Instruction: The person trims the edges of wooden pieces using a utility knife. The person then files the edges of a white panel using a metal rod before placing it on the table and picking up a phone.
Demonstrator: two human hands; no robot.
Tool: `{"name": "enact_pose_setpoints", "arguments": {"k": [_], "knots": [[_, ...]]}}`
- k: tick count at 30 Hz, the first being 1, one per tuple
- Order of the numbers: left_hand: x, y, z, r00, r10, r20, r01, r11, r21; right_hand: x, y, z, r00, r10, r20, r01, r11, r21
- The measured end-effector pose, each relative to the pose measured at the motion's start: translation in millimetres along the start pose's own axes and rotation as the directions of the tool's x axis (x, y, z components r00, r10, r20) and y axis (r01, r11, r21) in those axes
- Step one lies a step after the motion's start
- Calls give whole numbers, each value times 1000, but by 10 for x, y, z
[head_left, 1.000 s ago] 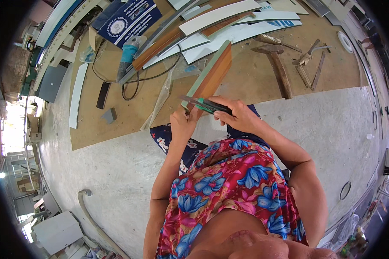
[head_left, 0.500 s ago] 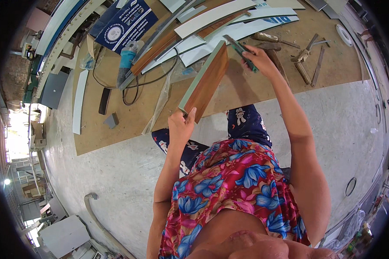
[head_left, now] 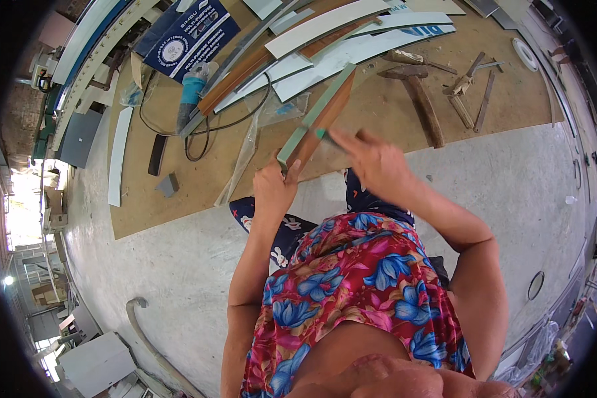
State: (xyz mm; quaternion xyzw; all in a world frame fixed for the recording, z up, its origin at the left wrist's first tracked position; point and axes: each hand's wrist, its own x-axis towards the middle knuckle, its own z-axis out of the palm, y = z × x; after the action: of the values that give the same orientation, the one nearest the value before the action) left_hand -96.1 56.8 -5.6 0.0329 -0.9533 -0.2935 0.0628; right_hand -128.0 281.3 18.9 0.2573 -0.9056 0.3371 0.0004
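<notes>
My left hand (head_left: 274,190) grips the near end of a brown wood-grain board (head_left: 322,123) with a pale green edge (head_left: 318,109) facing up. The board slants away from me, its far end above the brown work sheet. In my right hand (head_left: 380,164) is a green utility knife (head_left: 323,133), mostly covered by my fingers and smeared by motion. Its blade end meets the green edge around the middle of the board's length. Whether the blade is cutting in, I cannot tell.
A hammer (head_left: 418,99) lies on the brown sheet (head_left: 371,119) to the right, near a wooden-handled tool (head_left: 462,109). White strips (head_left: 365,52) are piled at the back. Left of them sit a blue power tool (head_left: 192,89) with its cord and a blue box (head_left: 186,43).
My right hand has come toward me and left, bringing the knife from beyond the board's far end down along its green edge. My left hand keeps its hold.
</notes>
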Motion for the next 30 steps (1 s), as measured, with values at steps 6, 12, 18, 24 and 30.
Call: {"name": "enact_pose_setpoints", "arguments": {"k": [6,12,18,24,30], "knots": [[-51,-29,-6,998,19,64,-23,998,63,-136,-232,-269,972,-121,202,11,880,474],[-55,105,-27,992,126,-13,-125,991,53,113,411,-311,842,76,533,-458,621,636],[-87,-13,46,987,158,10,-158,979,128,446,1626,-446,878,357,319,-477,589,653],[-60,-20,44,991,131,22,-133,983,124,430,1041,-543,918,362,164,-380,678,630],[-78,-44,42,989,147,22,-149,982,117,286,714,-506,829,152,538,-490,659,570]]}}
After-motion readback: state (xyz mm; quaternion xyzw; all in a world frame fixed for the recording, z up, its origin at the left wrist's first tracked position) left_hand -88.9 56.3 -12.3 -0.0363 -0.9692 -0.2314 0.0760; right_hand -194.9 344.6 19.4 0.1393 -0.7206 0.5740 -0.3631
